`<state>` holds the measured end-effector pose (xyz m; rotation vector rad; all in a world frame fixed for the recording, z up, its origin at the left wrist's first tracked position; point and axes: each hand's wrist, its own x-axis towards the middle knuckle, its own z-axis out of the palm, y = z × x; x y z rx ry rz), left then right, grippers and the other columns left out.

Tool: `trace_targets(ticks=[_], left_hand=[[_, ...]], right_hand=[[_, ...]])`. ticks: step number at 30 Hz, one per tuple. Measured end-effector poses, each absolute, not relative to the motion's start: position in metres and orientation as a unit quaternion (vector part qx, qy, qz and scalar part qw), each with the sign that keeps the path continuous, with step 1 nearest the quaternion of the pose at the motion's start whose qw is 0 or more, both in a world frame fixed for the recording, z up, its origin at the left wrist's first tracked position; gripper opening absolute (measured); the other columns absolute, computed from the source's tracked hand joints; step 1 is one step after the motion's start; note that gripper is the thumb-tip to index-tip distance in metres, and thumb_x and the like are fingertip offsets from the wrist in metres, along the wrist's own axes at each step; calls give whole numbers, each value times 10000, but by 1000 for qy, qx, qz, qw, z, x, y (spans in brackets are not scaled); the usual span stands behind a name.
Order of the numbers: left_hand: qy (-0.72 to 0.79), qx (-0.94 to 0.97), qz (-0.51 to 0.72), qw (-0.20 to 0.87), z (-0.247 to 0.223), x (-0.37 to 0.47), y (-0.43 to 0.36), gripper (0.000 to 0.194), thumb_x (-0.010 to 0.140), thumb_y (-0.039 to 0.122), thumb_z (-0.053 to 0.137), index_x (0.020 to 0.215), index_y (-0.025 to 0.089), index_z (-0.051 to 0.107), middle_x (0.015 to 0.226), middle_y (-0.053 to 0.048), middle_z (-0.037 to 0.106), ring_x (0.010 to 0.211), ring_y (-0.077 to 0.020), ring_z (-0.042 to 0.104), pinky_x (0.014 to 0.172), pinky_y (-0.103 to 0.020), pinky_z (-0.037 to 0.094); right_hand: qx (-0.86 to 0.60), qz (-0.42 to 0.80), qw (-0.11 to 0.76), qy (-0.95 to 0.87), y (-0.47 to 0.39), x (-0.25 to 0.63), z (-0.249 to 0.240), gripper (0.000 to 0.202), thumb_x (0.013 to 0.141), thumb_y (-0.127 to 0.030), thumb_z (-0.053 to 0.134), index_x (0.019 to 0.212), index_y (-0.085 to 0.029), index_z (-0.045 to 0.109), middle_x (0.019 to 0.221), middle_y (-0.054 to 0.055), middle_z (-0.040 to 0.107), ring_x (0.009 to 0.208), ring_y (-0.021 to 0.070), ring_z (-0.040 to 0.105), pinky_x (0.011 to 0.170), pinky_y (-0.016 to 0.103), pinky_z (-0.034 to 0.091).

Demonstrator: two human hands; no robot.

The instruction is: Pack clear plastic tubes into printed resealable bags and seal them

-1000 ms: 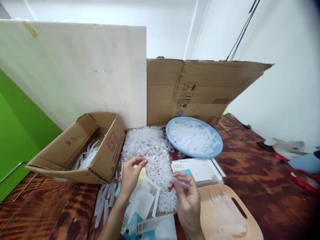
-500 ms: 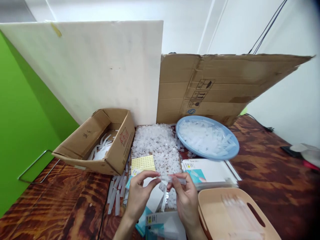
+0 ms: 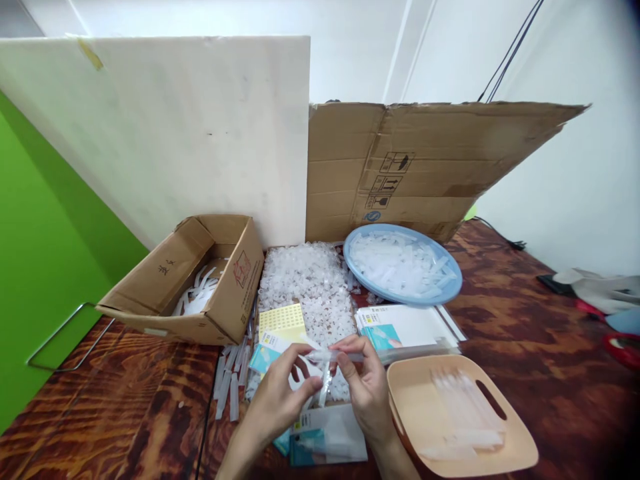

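Observation:
My right hand (image 3: 364,383) pinches a small translucent plastic tube (image 3: 345,356) between thumb and fingers, the tube lying roughly level. Just left of it, my left hand (image 3: 285,387) has its thumb and fingers apart, its fingertips near the tube's left end. Beneath both hands are a clear strip (image 3: 326,387), a yellow dotted sheet (image 3: 283,320) and blue-and-white packets (image 3: 327,437). Behind them spreads a heap of small clear plastic pieces (image 3: 305,273).
An open cardboard box (image 3: 240,283) with white strips stands left, loose tubes (image 3: 234,397) beside it. A blue basin (image 3: 450,290) of translucent pieces is back right, in front of upright cardboard (image 3: 425,147). A beige tray (image 3: 410,393) with tubes lies right, near stacked packets (image 3: 420,327).
My left hand has opened its pinch and drawn slightly away from the tube, which stays in my right hand. The whole view has shifted a little.

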<state>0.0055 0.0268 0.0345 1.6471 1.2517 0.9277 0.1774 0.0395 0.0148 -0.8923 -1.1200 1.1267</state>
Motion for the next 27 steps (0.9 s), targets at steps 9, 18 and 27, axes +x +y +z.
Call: trace_targets(ticks=[9,18,27], left_hand=[[496,652,427,382,35,4,14,315,936,455,611,1109,196,658,1054,-86,675,916,-208,625,814,-295,470],[525,670,364,377,29,15,-4,388,993,470,486,812,174,658,728,-42,655,710,-190,604,677,-277,438],[503,641,328,478,21,22,-15,521,1054,462,291,768,166,610,667,-23,597,657,-169,567,636,-261,413]], right_hand=[[-395,488,591,-507,27,180,13,105,966,-308,625,917,-221,592,929,20,608,660,130,613,655,277,510],[-357,528,551,-539,14,188,11,112,953,-310,643,917,-218,588,937,31,617,672,137,626,626,275,527],[-354,524,535,-561,5,194,12,147,937,-340,658,897,-210,605,911,45,637,713,170,638,640,297,534]])
